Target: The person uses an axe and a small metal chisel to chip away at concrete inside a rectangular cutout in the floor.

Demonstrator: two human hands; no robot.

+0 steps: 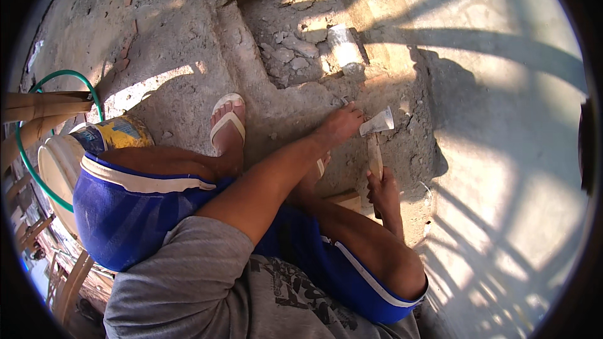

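My right hand (384, 194) is wrapped round the wooden handle of a hatchet (375, 154). Its pale metal head, flared at one end, points away from me over the rough ground. Just left of that head, my left hand (343, 123) reaches down to the broken edge of the ground below the pit. The left fingers are bent together, and what they hold, if anything, is too small to make out. Beyond them lies a square-cut pit (286, 56) with lumps of rubble (298, 47) in it. A whitish cylinder (345, 49) sits at its right side.
A smooth grey plastered surface (502, 132) with striped shadows rises at the right. At the left are a tipped bucket (56, 157), a yellow and dark container (122, 133), a green hose (28, 157) and wooden poles (47, 108). My sandalled foot (228, 122) stands near the pit.
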